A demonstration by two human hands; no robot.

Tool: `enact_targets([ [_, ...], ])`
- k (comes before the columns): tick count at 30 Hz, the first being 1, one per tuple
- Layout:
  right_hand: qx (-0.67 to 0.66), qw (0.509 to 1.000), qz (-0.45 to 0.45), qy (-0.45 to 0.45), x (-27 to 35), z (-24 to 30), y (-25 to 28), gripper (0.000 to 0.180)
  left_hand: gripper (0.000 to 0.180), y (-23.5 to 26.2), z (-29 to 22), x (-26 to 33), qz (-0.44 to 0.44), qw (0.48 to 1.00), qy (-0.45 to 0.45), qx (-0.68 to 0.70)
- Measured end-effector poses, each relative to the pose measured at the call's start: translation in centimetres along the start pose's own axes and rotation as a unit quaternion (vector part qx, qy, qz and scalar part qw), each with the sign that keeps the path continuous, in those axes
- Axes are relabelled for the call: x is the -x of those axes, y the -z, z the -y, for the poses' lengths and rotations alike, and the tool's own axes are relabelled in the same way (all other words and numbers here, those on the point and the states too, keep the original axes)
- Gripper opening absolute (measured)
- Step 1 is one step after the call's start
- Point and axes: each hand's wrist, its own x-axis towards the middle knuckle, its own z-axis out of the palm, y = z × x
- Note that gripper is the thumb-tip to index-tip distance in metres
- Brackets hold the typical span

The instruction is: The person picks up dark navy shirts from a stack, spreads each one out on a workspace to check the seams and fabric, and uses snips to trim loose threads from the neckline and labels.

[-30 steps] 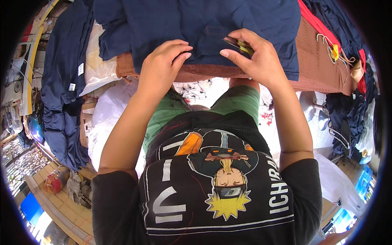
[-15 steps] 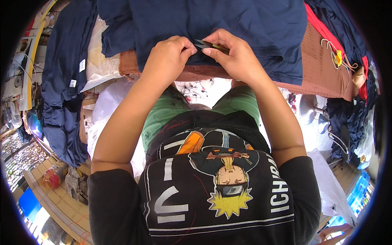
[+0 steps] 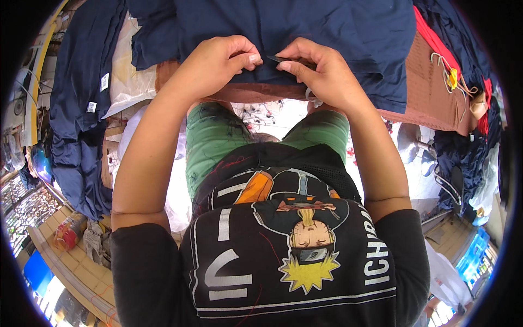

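Dark navy cloth lies spread across the work surface in front of me, under both hands. In my right hand is a small pair of thread snips, its dark blades pointing left and pressed close together. My left hand is closed in a pinch just left of the blade tips, over the cloth. Whatever sits between those fingertips is too small or hidden to make out. A narrow gap separates the left fingertips from the snips.
Brown fabric covers the surface beneath the navy cloth. More navy garments with white tags hang at the left, beside clear plastic. A red strip and light cords lie at the right. Thread scraps litter the floor.
My left hand has moved slightly up and left, turning at the wrist. The right hand has shifted a little right with the snips, whose blades have come together. The gap between the hands is wider.
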Motion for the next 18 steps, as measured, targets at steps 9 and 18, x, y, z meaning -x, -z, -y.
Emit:
enact_targets([
  [9, 0.015, 1.0, 0.015, -0.007, -0.1, 0.4, 0.2, 0.014, 0.021, -0.3, -0.2, 0.4, -0.026, 0.999, -0.006, -0.03],
  [18, 0.118, 0.992, 0.054, 0.003, -0.7, 2.0, 1.1, 0.019, 0.016, 0.1, -0.4, -0.2, -0.012, 0.998, -0.007, -0.062],
])
